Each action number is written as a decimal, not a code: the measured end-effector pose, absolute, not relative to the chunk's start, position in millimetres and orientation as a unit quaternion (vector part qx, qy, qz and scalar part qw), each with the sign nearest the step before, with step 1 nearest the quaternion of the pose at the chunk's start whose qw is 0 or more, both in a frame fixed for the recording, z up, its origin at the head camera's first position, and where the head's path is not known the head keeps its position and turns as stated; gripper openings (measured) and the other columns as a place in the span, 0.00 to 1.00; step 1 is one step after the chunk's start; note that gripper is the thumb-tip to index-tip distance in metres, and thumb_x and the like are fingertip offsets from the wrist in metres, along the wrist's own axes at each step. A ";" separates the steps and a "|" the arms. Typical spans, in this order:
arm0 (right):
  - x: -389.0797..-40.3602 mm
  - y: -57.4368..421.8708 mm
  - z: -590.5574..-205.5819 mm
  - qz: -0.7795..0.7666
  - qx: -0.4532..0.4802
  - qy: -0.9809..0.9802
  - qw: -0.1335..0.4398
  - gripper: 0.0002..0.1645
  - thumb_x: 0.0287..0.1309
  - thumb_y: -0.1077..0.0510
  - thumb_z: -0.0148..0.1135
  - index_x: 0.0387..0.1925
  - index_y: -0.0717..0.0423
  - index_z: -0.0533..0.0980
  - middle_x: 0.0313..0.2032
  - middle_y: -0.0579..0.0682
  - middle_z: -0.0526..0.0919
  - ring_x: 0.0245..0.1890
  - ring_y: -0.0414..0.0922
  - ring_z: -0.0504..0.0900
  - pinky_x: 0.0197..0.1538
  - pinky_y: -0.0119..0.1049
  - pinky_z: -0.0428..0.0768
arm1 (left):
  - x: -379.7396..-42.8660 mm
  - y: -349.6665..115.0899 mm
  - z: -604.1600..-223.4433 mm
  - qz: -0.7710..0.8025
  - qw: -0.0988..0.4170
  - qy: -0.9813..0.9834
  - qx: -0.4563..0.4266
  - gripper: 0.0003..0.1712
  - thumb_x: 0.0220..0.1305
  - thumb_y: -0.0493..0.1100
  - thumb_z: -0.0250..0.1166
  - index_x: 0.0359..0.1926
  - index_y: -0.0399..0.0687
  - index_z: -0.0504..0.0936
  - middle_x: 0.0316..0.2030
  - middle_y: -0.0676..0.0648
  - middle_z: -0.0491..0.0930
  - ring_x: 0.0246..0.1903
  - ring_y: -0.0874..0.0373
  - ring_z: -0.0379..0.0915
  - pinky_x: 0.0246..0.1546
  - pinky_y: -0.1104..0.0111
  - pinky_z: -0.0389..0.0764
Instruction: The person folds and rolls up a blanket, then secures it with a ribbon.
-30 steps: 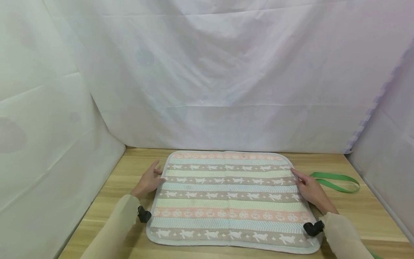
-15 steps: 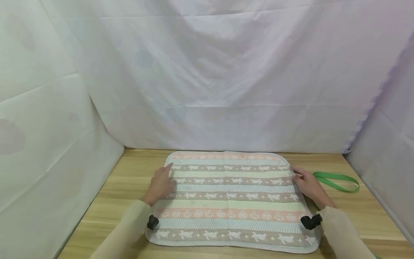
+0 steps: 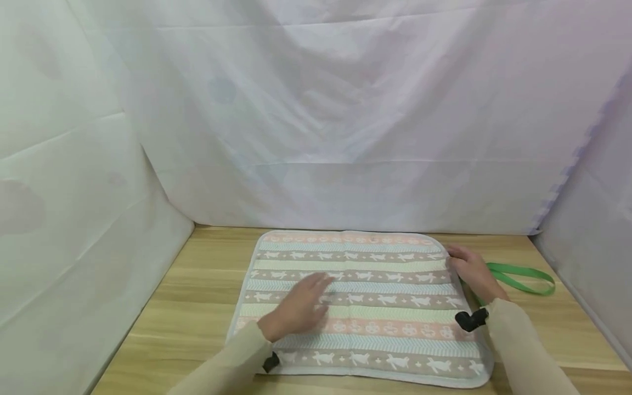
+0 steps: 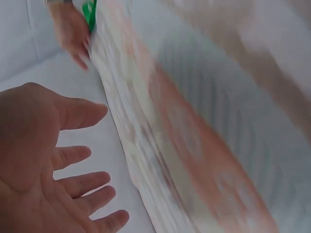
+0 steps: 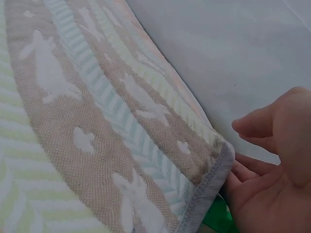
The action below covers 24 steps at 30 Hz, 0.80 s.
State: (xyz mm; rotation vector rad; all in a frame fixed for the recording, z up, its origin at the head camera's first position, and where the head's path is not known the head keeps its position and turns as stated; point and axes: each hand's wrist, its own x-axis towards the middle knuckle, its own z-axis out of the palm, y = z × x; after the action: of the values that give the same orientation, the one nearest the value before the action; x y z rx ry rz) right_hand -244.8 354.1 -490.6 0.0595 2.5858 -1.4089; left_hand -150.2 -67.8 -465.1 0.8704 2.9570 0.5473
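Observation:
A padded cloth mat with pastel stripes and white rabbit shapes lies spread flat on the wooden table. Over its left-middle part is my left hand, blurred, holding nothing; whether it touches the cloth I cannot tell. Its fingers and thumb appear spread in the left wrist view. At the mat's right edge is my right hand. In the right wrist view the right hand has its lower fingers against the grey bound edge, their tips partly hidden by the cloth, while the thumb stands apart from it.
A green ribbon loop lies on the wooden table, just right of the right hand. White sheets hang behind the table and at both sides. Each wrist carries a small black camera.
My left hand has left the mat's left edge and moved rightward across the mat, towards its middle. The right hand stays at the right edge with a slight shift. The mat lies as before.

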 end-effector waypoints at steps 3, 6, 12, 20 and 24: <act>-245.8 357.5 -496.1 -0.489 0.005 0.865 0.118 0.36 0.76 0.49 0.42 0.78 0.54 0.49 0.73 0.68 0.55 0.71 0.67 0.57 0.65 0.68 0.59 | -139.3 -41.9 -463.2 0.147 0.030 0.932 0.330 0.36 0.68 0.47 0.63 0.73 0.45 0.62 0.70 0.39 0.64 0.70 0.47 0.61 0.69 0.54 0.64; -246.4 360.7 -500.4 -0.498 -0.022 0.858 0.126 0.37 0.76 0.49 0.44 0.78 0.54 0.47 0.75 0.66 0.51 0.72 0.66 0.54 0.66 0.68 0.57 | -129.1 -17.9 -462.0 0.122 0.056 0.918 0.372 0.36 0.71 0.51 0.60 0.75 0.49 0.60 0.72 0.43 0.62 0.71 0.51 0.58 0.70 0.58 0.62; -250.3 365.7 -506.5 -0.521 -0.036 0.839 0.150 0.39 0.75 0.48 0.46 0.79 0.49 0.45 0.76 0.62 0.49 0.74 0.64 0.50 0.68 0.69 0.52 | -113.1 22.9 -466.5 0.060 0.064 0.881 0.465 0.37 0.72 0.54 0.57 0.76 0.53 0.56 0.73 0.46 0.60 0.73 0.57 0.55 0.71 0.67 0.59; -251.4 371.0 -514.5 -0.527 -0.042 0.835 0.154 0.38 0.76 0.48 0.45 0.79 0.47 0.45 0.75 0.63 0.50 0.72 0.64 0.54 0.66 0.70 0.54 | -101.9 71.1 -478.4 0.000 0.124 0.850 0.512 0.39 0.73 0.60 0.53 0.78 0.63 0.50 0.75 0.55 0.55 0.73 0.65 0.50 0.71 0.70 0.57; -251.2 371.6 -515.0 -0.527 -0.043 0.835 0.150 0.38 0.76 0.46 0.46 0.79 0.47 0.45 0.75 0.63 0.50 0.72 0.64 0.54 0.67 0.70 0.54 | -102.0 88.5 -486.6 -0.034 0.119 0.841 0.527 0.40 0.73 0.63 0.51 0.79 0.64 0.47 0.72 0.58 0.56 0.70 0.68 0.52 0.69 0.73 0.58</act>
State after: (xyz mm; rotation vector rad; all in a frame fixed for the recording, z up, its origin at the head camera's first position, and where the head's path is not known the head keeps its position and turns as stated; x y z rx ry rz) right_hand -251.2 371.6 -515.0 -0.1244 2.3994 -1.5140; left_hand -102.0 88.5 -486.6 1.5406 2.4595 -0.0984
